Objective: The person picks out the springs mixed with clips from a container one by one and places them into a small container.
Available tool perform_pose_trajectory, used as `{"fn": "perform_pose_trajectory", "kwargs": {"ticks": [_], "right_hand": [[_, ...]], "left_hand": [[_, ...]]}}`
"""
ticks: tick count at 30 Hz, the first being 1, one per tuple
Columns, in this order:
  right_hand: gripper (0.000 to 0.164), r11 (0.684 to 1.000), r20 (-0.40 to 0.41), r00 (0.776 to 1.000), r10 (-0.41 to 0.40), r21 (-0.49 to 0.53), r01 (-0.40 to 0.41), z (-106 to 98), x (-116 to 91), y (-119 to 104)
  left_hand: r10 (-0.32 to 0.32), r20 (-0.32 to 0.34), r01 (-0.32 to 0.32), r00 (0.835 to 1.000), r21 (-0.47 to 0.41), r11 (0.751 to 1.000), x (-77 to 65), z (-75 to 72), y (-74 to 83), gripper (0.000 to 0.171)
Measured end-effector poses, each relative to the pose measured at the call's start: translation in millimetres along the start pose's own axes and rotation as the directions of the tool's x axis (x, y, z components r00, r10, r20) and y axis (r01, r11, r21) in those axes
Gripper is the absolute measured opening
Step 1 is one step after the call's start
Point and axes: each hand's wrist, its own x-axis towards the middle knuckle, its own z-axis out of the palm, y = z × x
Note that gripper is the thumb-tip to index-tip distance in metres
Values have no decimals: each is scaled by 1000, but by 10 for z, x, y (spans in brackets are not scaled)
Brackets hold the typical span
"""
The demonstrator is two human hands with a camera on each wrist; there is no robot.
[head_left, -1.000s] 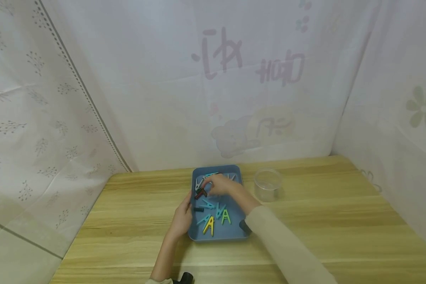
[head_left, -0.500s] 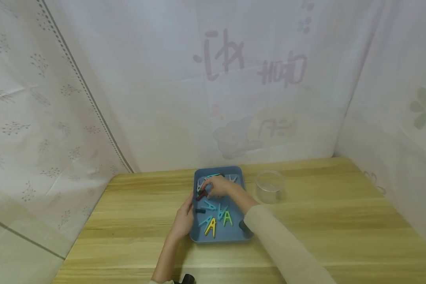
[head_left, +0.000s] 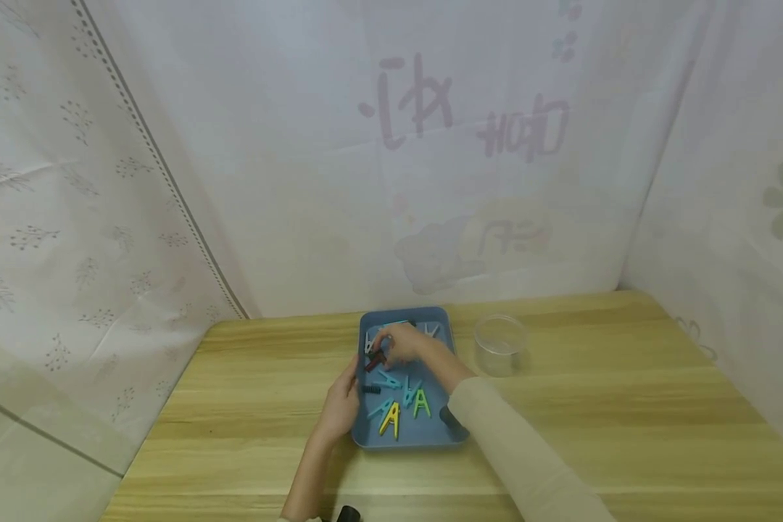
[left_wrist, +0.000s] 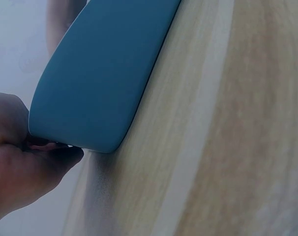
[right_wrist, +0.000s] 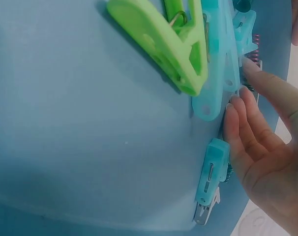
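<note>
Right hand (head_left: 404,343) pinches a dark red clip (head_left: 375,361); left hand (head_left: 341,406) grips the tray (head_left: 425,433) (yellow clip (head_left: 391,419) to that hand's right).

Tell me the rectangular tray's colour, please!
The rectangular tray is blue; the head view shows it best.

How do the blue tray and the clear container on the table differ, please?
The blue tray is opaque and rectangular; the clear container is see-through and round. The blue tray is larger; the clear container covers much less of the table. The left hand touches the blue tray, while the clear container stands untouched. Both rest on the table.
</note>
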Motion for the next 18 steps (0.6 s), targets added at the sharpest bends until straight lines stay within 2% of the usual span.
{"fn": "perform_pose_trajectory", "kwargs": {"ticks": [13,18], "right_hand": [[35,1000,35,999,-4,26,3,-15,-22,37],[36,999,30,999,17,32,-18,-15,-19,62]], "left_hand": [[-8,-1,8,1000,7,1000,3,-2,6,49],[-20,1,20,1000,5,1000,3,-1,7,49]]}}
